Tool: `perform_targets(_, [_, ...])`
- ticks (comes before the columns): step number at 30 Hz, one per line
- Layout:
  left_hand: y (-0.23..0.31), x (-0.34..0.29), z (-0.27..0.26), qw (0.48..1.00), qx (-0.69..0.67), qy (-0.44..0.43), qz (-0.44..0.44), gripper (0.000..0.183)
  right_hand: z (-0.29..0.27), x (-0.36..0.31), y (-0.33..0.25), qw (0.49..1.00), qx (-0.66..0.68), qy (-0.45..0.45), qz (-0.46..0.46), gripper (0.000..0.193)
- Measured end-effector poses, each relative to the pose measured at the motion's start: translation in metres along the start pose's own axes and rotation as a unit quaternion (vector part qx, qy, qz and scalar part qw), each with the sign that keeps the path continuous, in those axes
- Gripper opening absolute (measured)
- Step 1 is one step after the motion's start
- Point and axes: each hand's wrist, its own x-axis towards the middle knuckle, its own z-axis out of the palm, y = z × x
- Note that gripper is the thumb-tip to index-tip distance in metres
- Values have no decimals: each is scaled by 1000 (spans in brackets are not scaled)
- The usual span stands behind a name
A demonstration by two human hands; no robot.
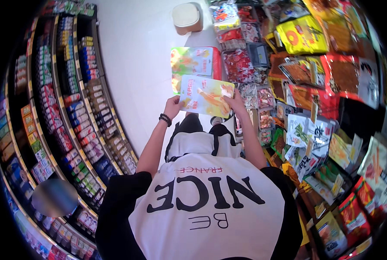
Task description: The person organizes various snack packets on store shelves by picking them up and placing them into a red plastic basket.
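A flat snack pack [207, 96], pale blue and yellow with food pictured on its front, is held out between my two hands. My left hand [174, 106] pinches its lower left corner, and a dark beaded bracelet circles that wrist. At the right edge, my right hand [236, 104] grips the same pack with the thumb on top. Just beyond lie similar green and blue packs [192, 60], partly covered by the held one. Something red [216, 60] shows along their right side; its kind is hard to make out.
Shelves of bottles and cans [85, 143] line the left. On the right, a display [306, 130] is crowded with bagged snacks and bins of small wrapped pieces. A cream and tan stool [187, 18] stands ahead on the pale floor [132, 65].
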Motion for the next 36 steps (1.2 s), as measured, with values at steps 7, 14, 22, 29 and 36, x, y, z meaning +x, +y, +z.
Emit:
perform_targets(7, [-62,62,-45,980,76,171,-65,24,67,119,56,993,-111,36,5,60])
perform_targets(14, [-77,113,-60,969,129,147,-152,27,95,156,46,995,-75,23,64,54])
perform_targets(22, [-96,146,-51,952,170,193,-164,41,95,159,37,950,-290,94,-64,54])
perform_targets(29, [-97,133,-56,944,226,108,-217,46,56,130,54,974,-220,30,39,51])
perform_targets(36, [-87,117,-63,915,315,92,-233,47,9,73,68,978,-56,135,146,42])
